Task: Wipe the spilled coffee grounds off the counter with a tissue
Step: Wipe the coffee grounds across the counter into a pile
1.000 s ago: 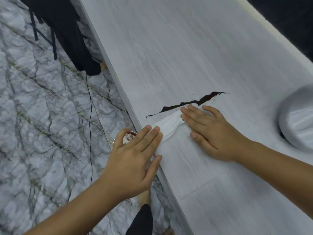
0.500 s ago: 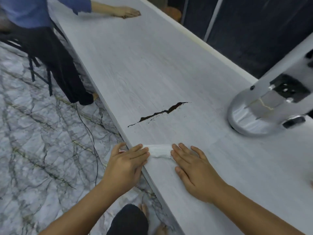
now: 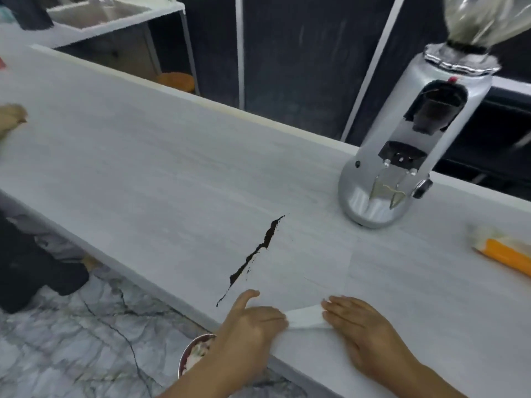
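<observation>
A thin dark line of coffee grounds (image 3: 255,252) runs diagonally across the pale grey counter (image 3: 143,173), ending close to its near edge. A folded white tissue (image 3: 306,316) lies flat on the counter just to the right of the line's near end. My left hand (image 3: 250,326) rests at the counter's edge with its fingers on the tissue's left end, thumb stretched toward the grounds. My right hand (image 3: 362,326) lies flat with straight fingers pressing the tissue's right end.
A silver coffee grinder (image 3: 402,150) stands at the back right of the counter. An orange-and-white packet (image 3: 502,251) lies at the right edge. A waste bin (image 3: 192,357) sits on the marble floor below my left hand. Another person's hand (image 3: 11,116) is at far left.
Both hands with the tissue have drawn back from the grounds toward the near edge of the counter. The view has lifted and turned, bringing the grinder into sight.
</observation>
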The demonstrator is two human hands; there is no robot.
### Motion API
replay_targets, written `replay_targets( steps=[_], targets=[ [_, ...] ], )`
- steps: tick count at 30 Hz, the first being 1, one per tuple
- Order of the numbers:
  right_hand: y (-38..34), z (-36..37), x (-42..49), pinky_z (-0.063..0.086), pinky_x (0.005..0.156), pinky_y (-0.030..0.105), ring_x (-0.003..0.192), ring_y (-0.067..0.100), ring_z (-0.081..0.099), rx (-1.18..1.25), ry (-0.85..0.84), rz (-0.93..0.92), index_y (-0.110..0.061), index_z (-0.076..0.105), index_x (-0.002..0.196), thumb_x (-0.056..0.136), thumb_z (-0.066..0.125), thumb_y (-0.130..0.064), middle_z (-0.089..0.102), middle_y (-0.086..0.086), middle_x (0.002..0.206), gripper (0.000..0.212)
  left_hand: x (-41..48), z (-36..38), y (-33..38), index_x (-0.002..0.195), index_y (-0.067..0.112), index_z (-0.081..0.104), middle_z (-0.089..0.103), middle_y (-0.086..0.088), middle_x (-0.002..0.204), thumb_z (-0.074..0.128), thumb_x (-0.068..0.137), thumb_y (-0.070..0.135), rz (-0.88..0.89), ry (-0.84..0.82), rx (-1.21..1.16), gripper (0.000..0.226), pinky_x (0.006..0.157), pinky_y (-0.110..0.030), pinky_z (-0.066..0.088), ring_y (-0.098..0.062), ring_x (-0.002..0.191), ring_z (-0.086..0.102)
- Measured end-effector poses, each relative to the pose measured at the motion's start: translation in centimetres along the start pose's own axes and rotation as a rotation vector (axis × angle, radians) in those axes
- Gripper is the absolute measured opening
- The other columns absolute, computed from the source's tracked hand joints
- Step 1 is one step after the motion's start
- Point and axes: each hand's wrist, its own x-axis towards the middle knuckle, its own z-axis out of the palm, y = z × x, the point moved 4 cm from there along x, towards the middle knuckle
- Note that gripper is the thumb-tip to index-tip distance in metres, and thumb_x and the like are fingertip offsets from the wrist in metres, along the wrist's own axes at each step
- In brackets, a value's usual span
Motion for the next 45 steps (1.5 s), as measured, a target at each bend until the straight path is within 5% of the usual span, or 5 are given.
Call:
replay_targets(
  steps=[11,24,28,40,45],
  targets=[
    [-3.2,-2.3,9.3,0.041,0.105,0.015,0.107,0.017,0.068,-0.068,0.213,0.370,-0.012,0.074,0.114,0.088,0.045,-0.008,0.072,0.000,0.118,0.039,8.5,-7.3,-10.1,0.099,0.025,0.079,0.076,0.015,0.104,0.064,0.082,0.005,0.109,0.026,-0.159,0.031,0.112,-0.037,0.027,0.004,0.092,0.068],
    [10.9,0.6,25.2,0.060,0.080,0.043,0.094,0.032,0.071,-0.165,0.189,0.270,0.000,0.074,0.106,0.070,0.058,0.020,0.075,0.013,0.104,0.045,26.8,-4.7,-23.4,0.098,0.020,0.077,0.076,0.007,0.105,0.066,0.087,0.002,-0.028,-0.024,-0.060,0.024,0.113,-0.049,0.033,-0.012,0.098,0.070],
    [11.4,2.1,23.4,0.052,0.096,0.035,0.105,0.030,0.066,-0.107,0.187,0.374,0.002,0.070,0.113,0.071,0.056,0.008,0.071,0.015,0.111,0.044,26.4,-3.2,-25.5,0.107,0.019,0.076,0.073,0.007,0.114,0.059,0.089,0.008,-0.034,-0.011,-0.202,0.027,0.101,-0.038,0.051,-0.010,0.106,0.067],
    [14.6,4.3,24.2,0.048,0.097,0.034,0.107,0.036,0.063,-0.142,0.289,0.551,0.001,0.072,0.110,0.082,0.066,0.003,0.067,0.017,0.118,0.029,29.1,0.4,-27.3,0.137,0.023,0.060,0.049,0.004,0.150,0.039,0.098,0.045,0.151,-0.277,-0.064,0.049,0.117,-0.047,0.031,-0.012,0.145,0.036],
    [14.3,3.7,24.5,0.038,0.113,0.041,0.135,0.030,0.048,-0.092,0.285,0.554,0.000,0.059,0.132,0.086,0.054,0.008,0.054,0.016,0.142,0.047,27.9,-0.9,-26.8,0.144,0.020,0.052,0.040,0.002,0.156,0.034,0.102,0.040,0.179,-0.202,-0.025,0.050,0.122,-0.038,0.018,-0.014,0.150,0.027]
  ],
)
